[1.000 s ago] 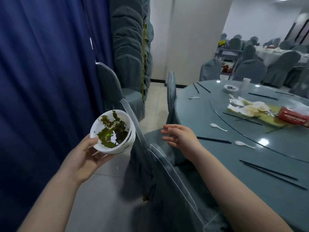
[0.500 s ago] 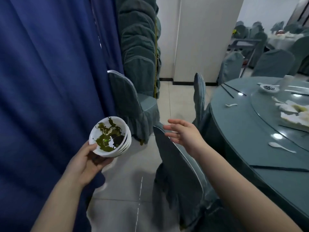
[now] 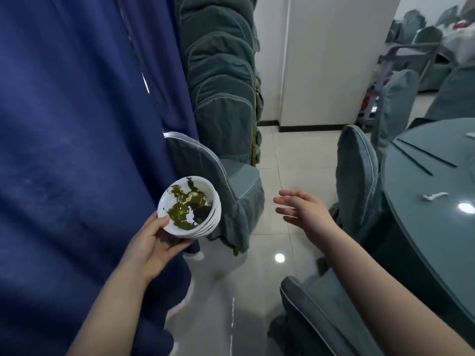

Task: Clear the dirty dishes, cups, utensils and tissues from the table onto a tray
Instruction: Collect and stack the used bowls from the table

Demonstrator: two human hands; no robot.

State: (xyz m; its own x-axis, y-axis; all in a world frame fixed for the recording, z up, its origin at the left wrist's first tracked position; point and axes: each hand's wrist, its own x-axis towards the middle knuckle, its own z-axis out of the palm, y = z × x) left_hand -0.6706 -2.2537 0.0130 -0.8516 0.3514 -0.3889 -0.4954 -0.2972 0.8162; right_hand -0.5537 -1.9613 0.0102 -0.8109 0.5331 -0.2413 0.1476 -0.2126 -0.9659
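From the head camera, the left hand [image 3: 151,246] holds a stack of white bowls [image 3: 191,208] from below, with the thumb on the near rim and the fingers curled under the bottom. The stack tilts a little to the left. The top bowl has dark green leftover food smeared inside it. The bowls are up in the air over the shiny floor [image 3: 259,265], just beside a big blue curtain [image 3: 77,124] and in front of a chair with a grey-green cover [image 3: 231,191].

The right hand [image 3: 305,213] holds nothing. Its fingers are straight and spread, pointing left, and it floats in the air well apart from the bowls.

On the right is the round table [image 3: 424,227]. A white spoon [image 3: 434,196] lies on it, and black chopsticks [image 3: 424,158] lie farther back. Behind the curtain stands a tall stack of covered chairs [image 3: 221,73].
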